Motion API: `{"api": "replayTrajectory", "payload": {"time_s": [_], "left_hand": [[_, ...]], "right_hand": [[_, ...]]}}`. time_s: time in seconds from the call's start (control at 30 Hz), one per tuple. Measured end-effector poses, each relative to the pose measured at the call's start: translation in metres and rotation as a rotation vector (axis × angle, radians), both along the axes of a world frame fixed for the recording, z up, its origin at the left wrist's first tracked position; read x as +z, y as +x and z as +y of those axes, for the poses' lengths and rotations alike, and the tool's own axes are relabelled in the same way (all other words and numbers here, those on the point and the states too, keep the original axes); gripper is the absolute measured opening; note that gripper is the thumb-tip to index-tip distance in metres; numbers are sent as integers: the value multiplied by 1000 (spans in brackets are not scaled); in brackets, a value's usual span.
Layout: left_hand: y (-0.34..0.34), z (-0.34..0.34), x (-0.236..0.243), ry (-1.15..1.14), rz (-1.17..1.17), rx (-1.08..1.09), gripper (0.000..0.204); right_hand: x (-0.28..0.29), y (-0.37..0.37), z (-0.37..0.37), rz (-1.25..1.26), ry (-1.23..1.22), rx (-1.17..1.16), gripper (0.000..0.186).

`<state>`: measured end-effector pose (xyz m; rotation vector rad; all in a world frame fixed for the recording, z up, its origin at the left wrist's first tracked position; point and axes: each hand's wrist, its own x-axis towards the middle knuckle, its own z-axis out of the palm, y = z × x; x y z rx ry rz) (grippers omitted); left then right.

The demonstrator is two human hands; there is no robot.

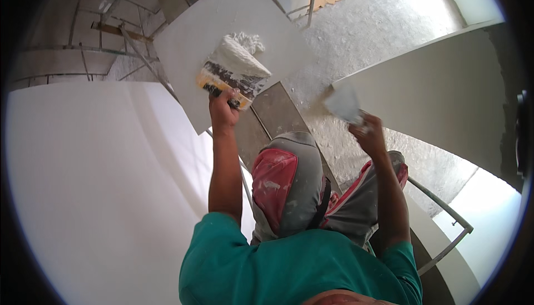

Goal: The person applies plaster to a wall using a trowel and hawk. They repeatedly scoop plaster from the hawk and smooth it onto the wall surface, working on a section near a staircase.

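Note:
My left hand (224,107) is closed around the dark handle of a wide taping knife (233,77), whose blade is smeared with white compound and has yellow along it. A thick mound of white plaster (240,52) sits at the blade's far edge; I cannot tell how much of it rests on the blade. Beneath is a pale flat board (183,35). Off to the right, my right hand (368,132) grips a putty knife (342,104), its blade blurred by motion and pointing up and left. The two knives are apart.
Grey planks (272,107) lie under my knees. Scaffold tubes (445,205) run at the right, others at the upper left. A smooth white wall surface (100,166) fills the left side. A grey panel (434,88) stands at the right, above rough floor (378,21) farther off.

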<state>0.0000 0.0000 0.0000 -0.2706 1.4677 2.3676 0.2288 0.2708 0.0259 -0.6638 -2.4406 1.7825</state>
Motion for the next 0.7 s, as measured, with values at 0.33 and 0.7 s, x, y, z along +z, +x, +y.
{"api": "replayTrajectory", "payload": {"time_s": [0.33, 0.7], "left_hand": [[54, 42, 107, 257, 166, -72, 59], [28, 45, 143, -778, 1410, -684, 60]], "right_hand": [[109, -70, -35, -45, 330, -23, 26], [129, -61, -5, -48, 420, -17, 23]]}}
